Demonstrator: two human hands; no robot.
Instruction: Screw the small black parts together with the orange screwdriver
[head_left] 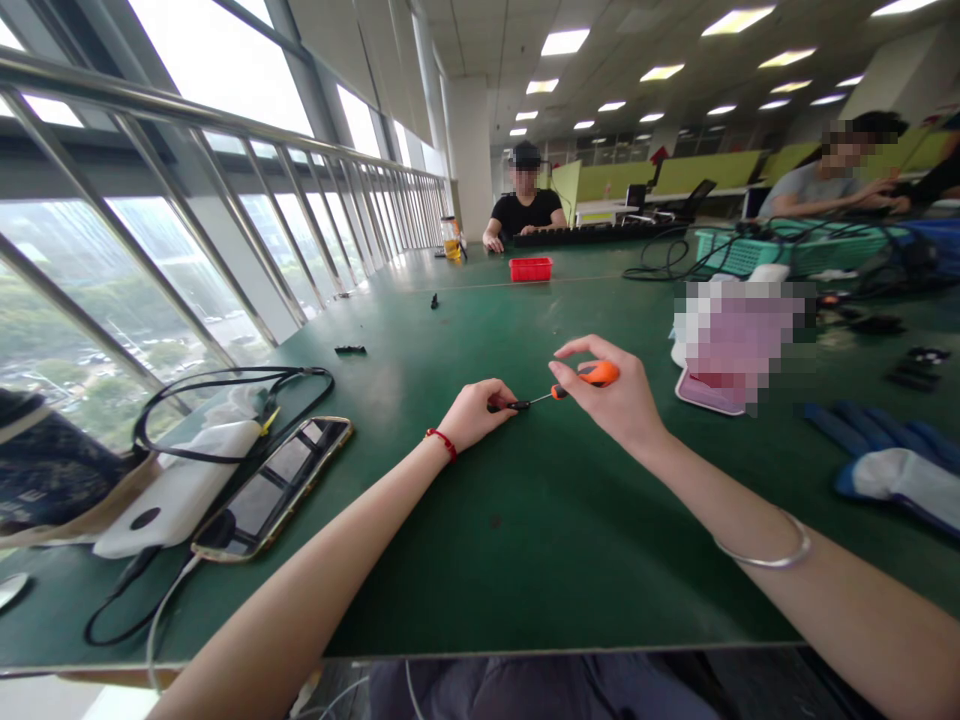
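My left hand (480,412), a red bracelet at its wrist, pinches a small black part (519,405) just above the green table. The thin shaft of a screwdriver meets the right end of that part. My right hand (616,392) holds the screwdriver (600,374) by its orange and black handle, which lies against the palm. Its thumb and index finger stand apart around the handle's front, while the other fingers are mostly hidden behind. How the tip sits in the black part is too small to make out.
A phone (277,490), a white power bank (176,490) and looped cables lie left. Small black pieces (350,350) and a red bin (530,269) are farther off. To the right are a pink-cased item (739,350), blue-white gloves (900,470) and a teal basket (795,250). People sit beyond.
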